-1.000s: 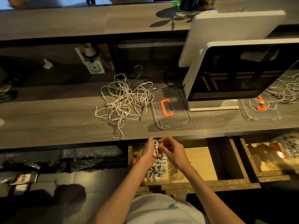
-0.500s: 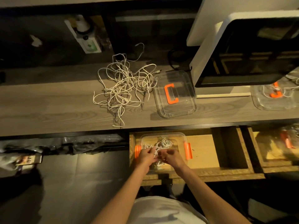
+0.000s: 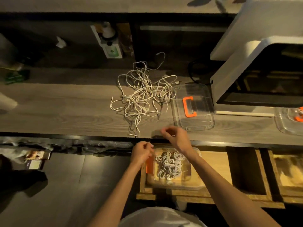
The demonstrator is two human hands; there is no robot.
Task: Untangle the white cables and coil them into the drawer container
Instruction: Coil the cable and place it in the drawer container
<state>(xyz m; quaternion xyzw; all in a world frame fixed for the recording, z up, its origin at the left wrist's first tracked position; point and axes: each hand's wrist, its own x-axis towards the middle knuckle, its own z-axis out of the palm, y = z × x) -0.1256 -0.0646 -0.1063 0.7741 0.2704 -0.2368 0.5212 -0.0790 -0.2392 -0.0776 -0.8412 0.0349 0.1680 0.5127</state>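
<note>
White cables [image 3: 142, 94] on bench [image 3: 57, 115] are one big knot. Right hand [image 3: 177, 136] & left hand [image 3: 141, 153]: grip loose, holding nothing. Pulling fast may tighten knots.

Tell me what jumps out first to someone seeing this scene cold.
The tangle of white cables sprawled mid-counter grabs the eye first, with a clear lid bearing an orange handle just right of it. Below the counter edge, an open drawer holds a clear container of coiled cables. The left hand and right hand hover above it, apparently holding nothing.
</note>
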